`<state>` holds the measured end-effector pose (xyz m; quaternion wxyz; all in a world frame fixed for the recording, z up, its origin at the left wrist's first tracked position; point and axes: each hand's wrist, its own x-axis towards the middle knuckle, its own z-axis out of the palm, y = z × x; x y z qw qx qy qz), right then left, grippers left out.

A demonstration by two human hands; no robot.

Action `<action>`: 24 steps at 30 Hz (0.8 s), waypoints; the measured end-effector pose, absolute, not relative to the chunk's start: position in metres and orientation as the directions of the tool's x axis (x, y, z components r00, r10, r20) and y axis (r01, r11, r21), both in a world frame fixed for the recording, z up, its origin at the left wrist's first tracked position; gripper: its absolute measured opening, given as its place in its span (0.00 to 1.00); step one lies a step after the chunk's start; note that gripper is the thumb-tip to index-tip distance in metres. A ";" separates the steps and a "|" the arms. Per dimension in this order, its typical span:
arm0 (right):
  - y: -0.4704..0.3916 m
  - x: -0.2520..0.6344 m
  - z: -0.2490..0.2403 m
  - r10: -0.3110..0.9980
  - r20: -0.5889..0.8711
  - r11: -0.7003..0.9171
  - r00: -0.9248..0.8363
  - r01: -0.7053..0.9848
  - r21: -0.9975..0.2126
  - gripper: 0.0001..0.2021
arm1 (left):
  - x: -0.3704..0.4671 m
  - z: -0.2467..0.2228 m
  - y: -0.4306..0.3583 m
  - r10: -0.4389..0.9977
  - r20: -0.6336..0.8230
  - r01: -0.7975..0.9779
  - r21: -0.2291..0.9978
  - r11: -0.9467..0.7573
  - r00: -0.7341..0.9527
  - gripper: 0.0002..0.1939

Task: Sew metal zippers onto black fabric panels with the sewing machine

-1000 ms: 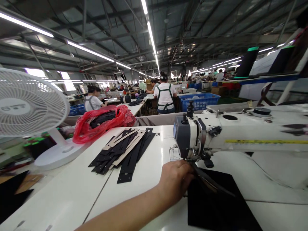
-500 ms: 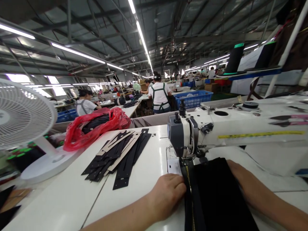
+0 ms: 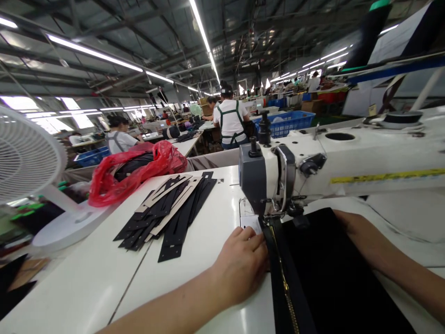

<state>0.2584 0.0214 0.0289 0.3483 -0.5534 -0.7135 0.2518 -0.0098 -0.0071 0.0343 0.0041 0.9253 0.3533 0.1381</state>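
A black fabric piece with a gold-toothed zipper along its left side lies under the presser foot of a white sewing machine. My left hand is closed at the fabric's left edge, just below the needle area, fingers curled and their tips partly hidden. On the far right edge, my right hand grips the same fabric, its fingertips hidden behind the cloth. The gold zipper pull shows partway down the zipper.
Left of the machine, a pile of black and beige strips lies on the white table. Beyond it sits a red plastic bag of dark pieces, beside a white fan. People work farther back, near a blue crate.
My view has shifted, and the machine looks larger. Both hands and the fabric sit higher in the picture. The zipper now slants more, with its pull in sight.
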 end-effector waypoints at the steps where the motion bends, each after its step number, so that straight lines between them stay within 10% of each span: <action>1: 0.022 0.259 0.028 0.956 0.248 0.291 -0.159 0.634 -0.716 0.10 | -0.010 0.036 -0.006 0.650 0.244 0.651 0.089 -0.754 0.720 0.06; 10: 0.027 0.268 0.040 0.987 0.157 0.087 0.021 0.755 -0.650 0.26 | -0.009 0.032 -0.010 0.654 0.276 0.658 0.092 -0.747 0.704 0.06; 18: 0.035 0.264 0.019 0.910 0.362 0.307 -0.201 0.915 -0.263 0.12 | -0.011 0.027 -0.006 0.641 0.341 0.643 0.124 -0.756 0.687 0.05; 21: 0.020 0.243 0.023 0.705 0.606 0.458 -0.369 0.889 0.010 0.11 | -0.009 0.022 -0.008 0.659 0.393 0.646 0.188 -0.740 0.641 0.05; 24: 0.002 0.211 0.023 0.569 0.665 0.632 -0.484 0.775 0.023 0.12 | -0.010 0.017 -0.008 0.694 0.486 0.648 0.295 -0.702 0.530 0.05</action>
